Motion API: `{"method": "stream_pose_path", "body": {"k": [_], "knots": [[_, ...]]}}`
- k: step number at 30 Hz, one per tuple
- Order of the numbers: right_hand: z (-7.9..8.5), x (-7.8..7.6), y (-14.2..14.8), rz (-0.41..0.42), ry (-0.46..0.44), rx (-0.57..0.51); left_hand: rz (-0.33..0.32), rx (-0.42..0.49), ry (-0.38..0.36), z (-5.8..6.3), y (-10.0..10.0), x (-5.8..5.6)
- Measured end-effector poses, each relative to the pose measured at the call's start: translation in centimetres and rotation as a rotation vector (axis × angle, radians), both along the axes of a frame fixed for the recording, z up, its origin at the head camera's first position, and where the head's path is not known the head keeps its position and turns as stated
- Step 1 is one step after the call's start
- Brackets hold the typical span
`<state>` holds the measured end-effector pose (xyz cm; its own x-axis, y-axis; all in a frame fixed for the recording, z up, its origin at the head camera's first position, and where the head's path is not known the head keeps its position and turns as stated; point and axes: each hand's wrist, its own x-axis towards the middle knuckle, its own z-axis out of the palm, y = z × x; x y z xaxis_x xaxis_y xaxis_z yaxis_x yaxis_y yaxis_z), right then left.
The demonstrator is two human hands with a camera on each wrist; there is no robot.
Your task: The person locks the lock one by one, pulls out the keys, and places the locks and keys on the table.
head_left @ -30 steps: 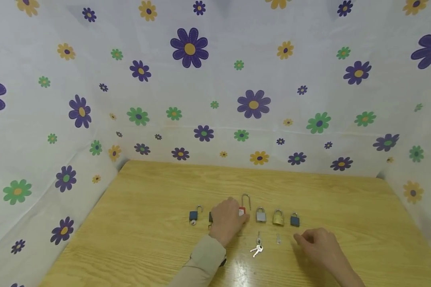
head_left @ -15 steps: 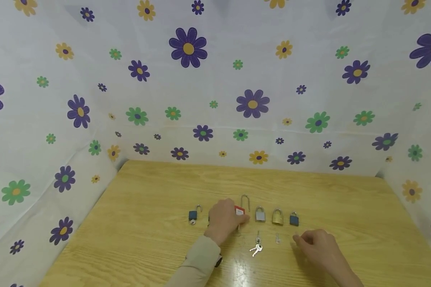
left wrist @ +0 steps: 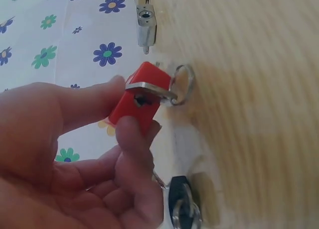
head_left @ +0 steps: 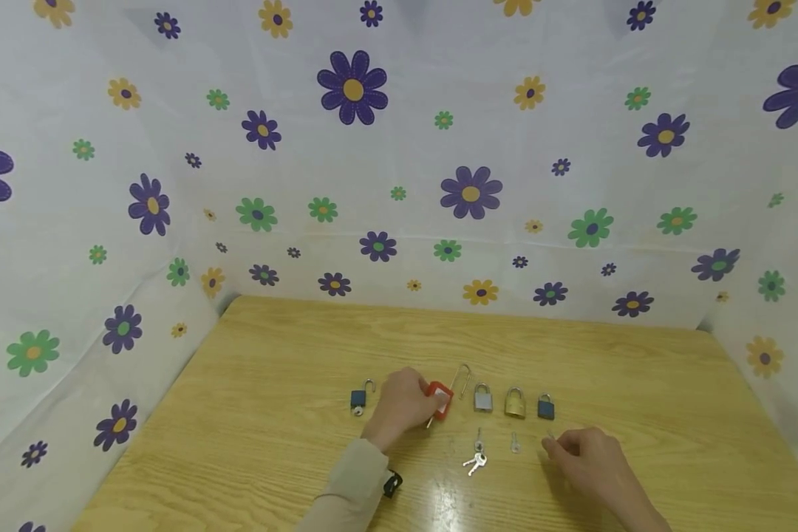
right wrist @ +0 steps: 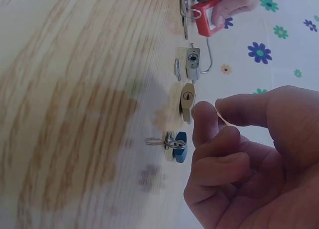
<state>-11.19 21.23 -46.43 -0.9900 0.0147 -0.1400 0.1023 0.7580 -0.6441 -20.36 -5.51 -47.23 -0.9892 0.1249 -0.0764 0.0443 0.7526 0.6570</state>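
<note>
My left hand (head_left: 399, 403) grips a red padlock (head_left: 442, 403) between thumb and fingers. Its long shackle (head_left: 466, 369) stands open towards the back. In the left wrist view, a key (left wrist: 147, 89) on a split ring (left wrist: 187, 92) sits at the padlock's underside. A dark padlock (left wrist: 179, 194) lies under that hand, mostly hidden in the head view. On the right, my right hand (head_left: 592, 454) pinches a small thin piece (right wrist: 222, 117) at thumb and forefinger tips; its kind is mostly hidden. Nearest that hand is a small blue padlock (head_left: 546, 408).
A silver padlock (head_left: 482, 399) and a brass padlock (head_left: 515, 403) stand in the row. Before them lie loose keys (head_left: 476, 462) and a smaller key set (head_left: 515, 445). An open blue padlock (head_left: 357, 399) is at the left end. Flowered cloth (head_left: 399, 148) surrounds the wooden table (head_left: 273, 369).
My left hand has shifted slightly left and turned the red padlock, so its shackle now leans right and its underside key shows. The right hand stays nearly still.
</note>
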Motion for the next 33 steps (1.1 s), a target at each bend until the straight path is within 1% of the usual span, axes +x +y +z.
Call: {"method": "stream_pose_path", "body": {"k": [1,3,5,8,11,16,20,24,26,29,33], "knots": [[0.0,0.0,0.0,-0.001,-0.001,0.001,0.012,-0.002,-0.001,0.0,-0.1,0.0],[-0.1,0.0,0.0,-0.003,-0.004,0.002,0.026,-0.028,0.032,0.0,-0.3,0.1],[-0.1,0.0,0.0,-0.004,-0.012,0.002,0.040,-0.020,0.045,0.0,-0.5,0.1],[0.0,0.0,0.0,-0.002,-0.013,0.001,0.048,0.046,0.036,0.1,-0.7,0.1],[0.0,0.0,0.1,0.005,0.001,-0.006,0.063,0.129,0.010,0.4,-0.9,0.1],[0.0,0.0,0.1,0.020,0.021,-0.005,0.082,0.214,0.025,0.7,-1.1,0.2],[0.0,0.0,0.1,0.024,0.011,0.012,0.068,0.280,0.056,1.0,-1.2,0.4],[0.2,0.1,-0.1,0.023,0.031,0.022,0.043,0.323,0.093,1.5,-1.4,0.7],[0.4,0.2,-0.3,0.026,0.049,0.012,0.028,0.350,0.105,1.6,-1.5,0.9],[0.7,0.2,-0.7,0.030,0.080,-0.003,0.011,0.383,0.112,1.5,-1.7,1.2],[0.9,-0.1,-1.2,0.052,0.150,-0.005,0.012,0.401,0.114,1.4,-1.8,1.7]]}}
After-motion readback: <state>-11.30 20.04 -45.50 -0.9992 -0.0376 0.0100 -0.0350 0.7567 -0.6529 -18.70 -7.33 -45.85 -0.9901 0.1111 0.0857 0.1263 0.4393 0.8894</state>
